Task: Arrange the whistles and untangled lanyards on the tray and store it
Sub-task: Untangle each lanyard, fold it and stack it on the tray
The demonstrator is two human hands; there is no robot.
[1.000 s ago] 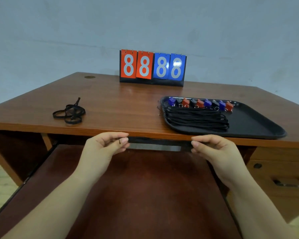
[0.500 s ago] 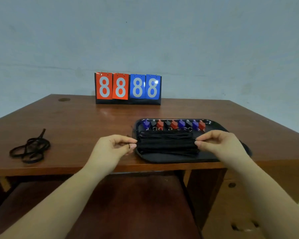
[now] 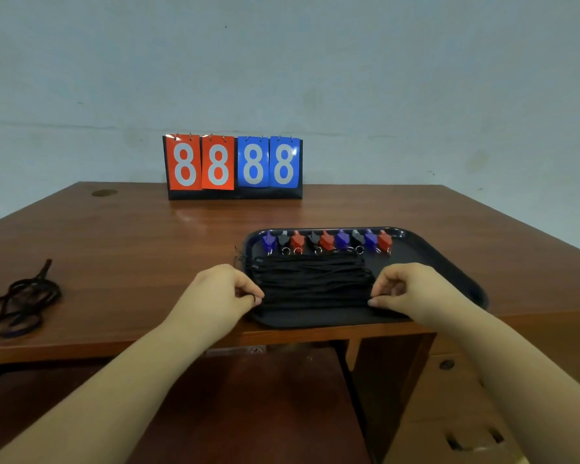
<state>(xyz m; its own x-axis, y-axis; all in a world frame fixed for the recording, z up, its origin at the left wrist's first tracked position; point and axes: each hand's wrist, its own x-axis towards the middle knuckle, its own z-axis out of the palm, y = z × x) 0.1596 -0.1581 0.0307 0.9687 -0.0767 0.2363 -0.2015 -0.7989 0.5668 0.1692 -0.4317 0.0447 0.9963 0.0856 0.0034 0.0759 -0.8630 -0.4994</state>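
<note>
A black tray (image 3: 449,259) sits at the desk's front edge, right of centre. Along its far side stands a row of several blue, black and red whistles (image 3: 327,241). In front of them lies a stack of straightened black lanyards (image 3: 312,279). My left hand (image 3: 218,296) pinches the left end of a black lanyard at the tray's left rim. The right end of the same cord is pinched in my right hand (image 3: 412,289), over the tray's front. The cord lies stretched along the front of the stack.
A loose tangle of black lanyards (image 3: 21,299) lies on the wooden desk (image 3: 131,256) at the far left. A red and blue flip scoreboard (image 3: 233,165) stands at the back against the wall. A pulled-out shelf (image 3: 248,396) is below the desk, with drawers (image 3: 466,413) to its right.
Both hands rose from below the desk's front edge and moved forward onto the tray, carrying the stretched lanyard to the front of the stack. The view tilted up.
</note>
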